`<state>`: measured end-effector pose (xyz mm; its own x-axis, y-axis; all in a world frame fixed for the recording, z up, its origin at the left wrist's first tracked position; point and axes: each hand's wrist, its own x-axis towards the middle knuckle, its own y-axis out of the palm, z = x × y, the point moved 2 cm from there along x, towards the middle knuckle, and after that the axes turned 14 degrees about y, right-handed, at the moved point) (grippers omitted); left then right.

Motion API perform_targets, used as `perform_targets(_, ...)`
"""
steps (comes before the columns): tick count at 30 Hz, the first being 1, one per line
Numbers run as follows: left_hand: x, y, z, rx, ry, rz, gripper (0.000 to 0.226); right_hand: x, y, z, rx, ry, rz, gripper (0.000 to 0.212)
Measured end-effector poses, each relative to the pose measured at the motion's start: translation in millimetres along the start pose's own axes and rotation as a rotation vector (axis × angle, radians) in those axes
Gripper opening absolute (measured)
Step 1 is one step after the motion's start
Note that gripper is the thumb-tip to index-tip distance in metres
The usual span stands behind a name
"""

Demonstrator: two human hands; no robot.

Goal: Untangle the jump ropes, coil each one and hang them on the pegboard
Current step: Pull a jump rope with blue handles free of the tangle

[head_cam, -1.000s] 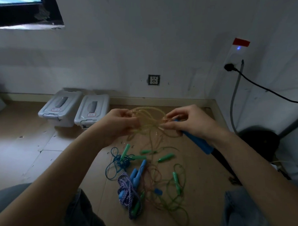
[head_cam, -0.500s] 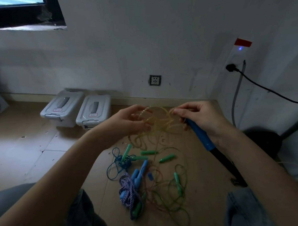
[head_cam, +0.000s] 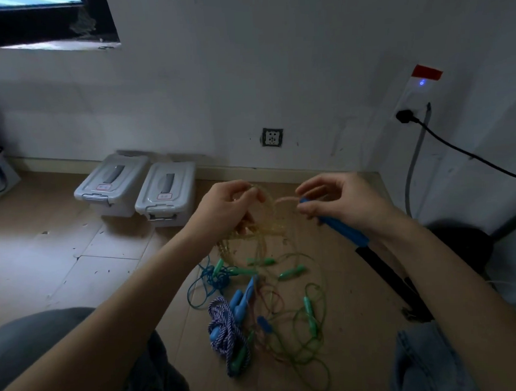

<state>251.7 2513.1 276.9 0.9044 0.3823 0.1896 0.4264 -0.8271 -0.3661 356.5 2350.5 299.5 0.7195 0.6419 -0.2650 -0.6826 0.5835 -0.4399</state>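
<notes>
Left hand (head_cam: pixel 226 207) raised above the floor, fingertips (head_cam: pixel 252 192) pinched on loops of the yellowish translucent jump rope (head_cam: pixel 262 224), more strands bunched under the palm and trailing down. Right hand (head_cam: pixel 339 200) level with it and a little apart, thumb and forefinger closed on the rope where it meets the blue handle (head_cam: pixel 341 228), remaining fingers curled round that handle, which slants down and right past the wrist. Between the two hands, a short arc of rope bridging the gap. Below, on the wooden floor (head_cam: pixel 91 276), the tangled pile: a teal cord (head_cam: pixel 207 281) at its left edge, green handles (head_cam: pixel 292 272) scattered through the middle, two blue handles (head_cam: pixel 243 299) side by side, a purple-and-white braided rope (head_cam: pixel 227 332) bunched just beside them, thin green rope (head_cam: pixel 313 349) looping out toward the near right. Right of the pile, a dark bar (head_cam: pixel 384 275) lying on the floor beneath the right forearm. Left of the pile, bare boards, open out to two grey lidded storage boxes (head_cam: pixel 165 193) set side by side against the skirting. On the far wall, a socket (head_cam: pixel 272 137); on the right wall, a plugged-in black cable (head_cam: pixel 456 149) running off the frame's edge. Knees in denim at both lower corners, hemming the pile on the near side. Pegboard nowhere in sight.
</notes>
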Motion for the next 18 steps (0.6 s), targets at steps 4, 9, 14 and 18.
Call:
perform_targets(4, -1, 5, -2, 0.176, 0.106, 0.050, 0.037, -3, 13, 1, 0.284, 0.033, 0.144, 0.031)
perform_targets(9, -5, 11, -4, 0.500, 0.169, 0.212, 0.071, -4, 34, -7, 0.179, 0.134, 0.188, 0.018)
perform_targets(14, -6, 9, -10, 0.032, -0.106, 0.285, 0.054, 3, 18, -12, 0.245, 0.157, -0.148, 0.011)
perform_targets(18, -8, 9, -14, -0.071, -0.156, 0.428, 0.018, -1, 22, -5, 0.165, 0.013, -0.086, 0.015)
